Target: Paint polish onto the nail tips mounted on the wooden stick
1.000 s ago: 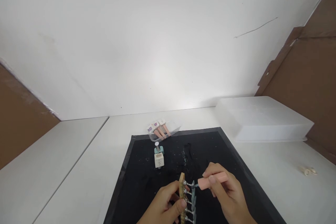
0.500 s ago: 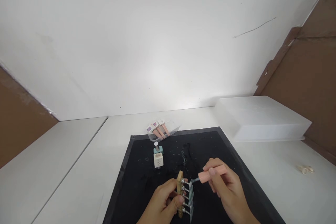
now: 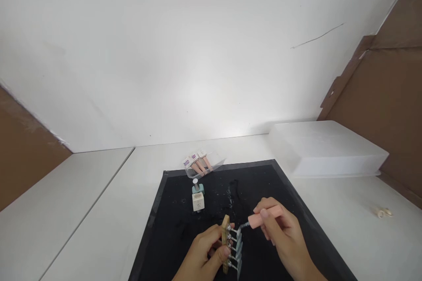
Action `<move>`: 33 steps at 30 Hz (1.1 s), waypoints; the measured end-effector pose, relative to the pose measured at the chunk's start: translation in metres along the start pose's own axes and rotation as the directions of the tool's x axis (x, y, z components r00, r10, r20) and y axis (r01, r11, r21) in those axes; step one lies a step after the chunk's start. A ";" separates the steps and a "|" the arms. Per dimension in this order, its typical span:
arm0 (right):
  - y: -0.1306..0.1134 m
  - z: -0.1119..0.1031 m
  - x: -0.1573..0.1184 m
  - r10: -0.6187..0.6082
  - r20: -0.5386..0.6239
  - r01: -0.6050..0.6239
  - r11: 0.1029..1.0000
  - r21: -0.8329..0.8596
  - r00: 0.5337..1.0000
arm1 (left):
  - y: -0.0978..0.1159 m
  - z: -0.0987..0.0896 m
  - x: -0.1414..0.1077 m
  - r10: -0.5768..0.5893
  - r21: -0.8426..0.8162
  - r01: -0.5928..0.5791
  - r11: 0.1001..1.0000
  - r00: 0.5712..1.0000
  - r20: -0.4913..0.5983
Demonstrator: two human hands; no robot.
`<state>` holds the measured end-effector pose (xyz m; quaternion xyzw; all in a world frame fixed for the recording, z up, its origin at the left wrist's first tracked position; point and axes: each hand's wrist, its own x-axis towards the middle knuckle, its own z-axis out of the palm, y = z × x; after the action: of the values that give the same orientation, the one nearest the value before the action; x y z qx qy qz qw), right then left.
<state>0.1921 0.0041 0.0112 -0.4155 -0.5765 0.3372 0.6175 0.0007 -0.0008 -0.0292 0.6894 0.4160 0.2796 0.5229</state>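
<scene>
right hand [image 3: 281, 232] higher than before, brush [image 3: 255, 221] steeper, left hand [image 3: 203, 252] gripping wooden bar [image 3: 224, 229]

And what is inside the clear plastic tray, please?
Inside the clear tray lie three pink-and-white pieces, side by side. What is directly under them is covered and cannot be seen.

Left hand [image 3: 205, 251] and right hand [image 3: 283, 233] both bare; fingers [image 3: 264, 204] slim, tapering. Right wrist [image 3: 309, 268] likewise bare down to the frame's lower edge. Fingernail detail too small to read.
</scene>
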 end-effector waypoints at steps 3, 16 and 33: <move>-0.002 0.002 0.000 -0.017 0.070 0.014 0.999 0.040 0.997 | 0.004 -0.001 0.001 -0.014 0.023 0.014 1.000 1.000 -0.002; 0.008 -0.001 -0.002 0.071 0.011 -0.071 0.993 0.091 0.997 | 0.004 -0.003 0.000 -0.035 0.069 0.033 0.997 0.999 0.027; 0.005 -0.002 -0.004 0.032 0.106 -0.044 0.992 0.119 0.994 | 0.003 -0.003 0.000 0.015 0.056 -0.015 0.998 1.000 0.002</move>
<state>0.1935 0.0023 0.0049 -0.3699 -0.5782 0.4045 0.6044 -0.0004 0.0003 -0.0257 0.7071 0.4181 0.2710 0.5018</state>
